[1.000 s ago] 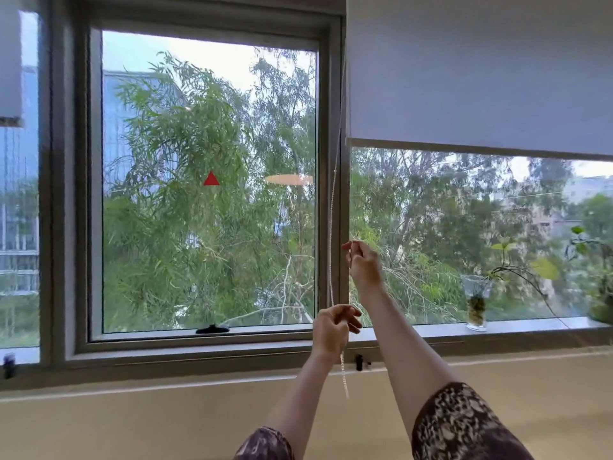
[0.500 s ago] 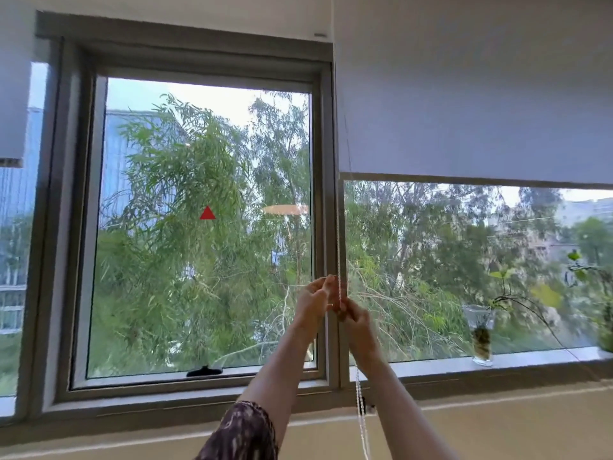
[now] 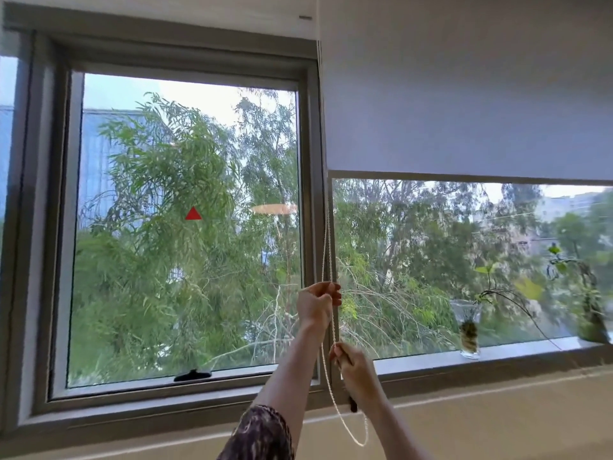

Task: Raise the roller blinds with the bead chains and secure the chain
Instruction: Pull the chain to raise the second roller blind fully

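Fingers [image 3: 333, 288] of left hand [image 3: 315, 305] and lower right hand [image 3: 356, 370] pinch bead chain [image 3: 332, 327].

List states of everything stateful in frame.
Grey fabric roller blind, partly raised, hem about mid-window.
White bead chain, gripped twice, bottom loop hanging free.
Left hand, gripping chain, higher.
Right hand, gripping chain, lower.
Grey-framed casement window, looks closed.
Clear glass vase with cutting, upright on sill.

Pale grey-white on the roller blind [image 3: 464, 94], white on the bead chain [image 3: 326, 227], grey on the window frame [image 3: 185, 63], dark mottled print on the sleeve [image 3: 262, 433].
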The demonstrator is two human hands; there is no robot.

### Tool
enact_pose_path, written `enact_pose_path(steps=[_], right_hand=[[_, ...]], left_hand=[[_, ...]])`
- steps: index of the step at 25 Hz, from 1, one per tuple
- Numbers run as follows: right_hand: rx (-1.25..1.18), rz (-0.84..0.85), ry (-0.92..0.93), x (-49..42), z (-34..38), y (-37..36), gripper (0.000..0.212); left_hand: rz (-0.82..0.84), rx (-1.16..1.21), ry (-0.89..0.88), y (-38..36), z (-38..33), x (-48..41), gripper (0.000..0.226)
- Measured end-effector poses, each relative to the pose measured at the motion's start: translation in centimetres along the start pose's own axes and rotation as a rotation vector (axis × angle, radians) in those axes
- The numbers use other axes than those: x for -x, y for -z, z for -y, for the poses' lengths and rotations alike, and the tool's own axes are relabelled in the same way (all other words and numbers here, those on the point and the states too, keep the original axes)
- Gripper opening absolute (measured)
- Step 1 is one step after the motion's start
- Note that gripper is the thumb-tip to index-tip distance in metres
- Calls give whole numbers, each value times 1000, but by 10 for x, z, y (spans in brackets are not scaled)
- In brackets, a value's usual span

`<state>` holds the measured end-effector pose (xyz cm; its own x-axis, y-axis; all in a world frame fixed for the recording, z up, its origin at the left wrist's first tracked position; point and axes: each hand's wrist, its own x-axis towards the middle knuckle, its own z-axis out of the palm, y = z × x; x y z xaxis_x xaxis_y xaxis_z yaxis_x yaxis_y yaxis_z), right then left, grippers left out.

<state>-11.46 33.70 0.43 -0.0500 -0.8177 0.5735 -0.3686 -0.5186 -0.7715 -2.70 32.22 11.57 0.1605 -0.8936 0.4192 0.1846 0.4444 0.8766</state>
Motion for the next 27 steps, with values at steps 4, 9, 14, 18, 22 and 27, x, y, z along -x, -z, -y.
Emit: enact_pose_path(steps=[4, 9, 14, 18, 22, 27], right_hand=[[39, 49, -102, 10, -27, 3, 32], [52, 126, -211, 15, -49, 1, 32], [-94, 57, -250, -1, -44, 6, 29], [-171, 34, -157, -39, -18, 9, 31], [-197, 28, -101, -66, -11, 2, 24], [-48, 24, -21, -68, -42, -14, 29]], left_hand=[[-1, -7, 25, 6, 35, 10, 35], [-22, -75, 13, 9, 69, 20, 30], [-42, -224, -17, 21, 108, 24, 28], [-21, -295, 14, 29, 153, 30, 24], [-28, -329, 5, 26, 178, 34, 33], [120, -570, -50, 31, 192, 25, 26]])
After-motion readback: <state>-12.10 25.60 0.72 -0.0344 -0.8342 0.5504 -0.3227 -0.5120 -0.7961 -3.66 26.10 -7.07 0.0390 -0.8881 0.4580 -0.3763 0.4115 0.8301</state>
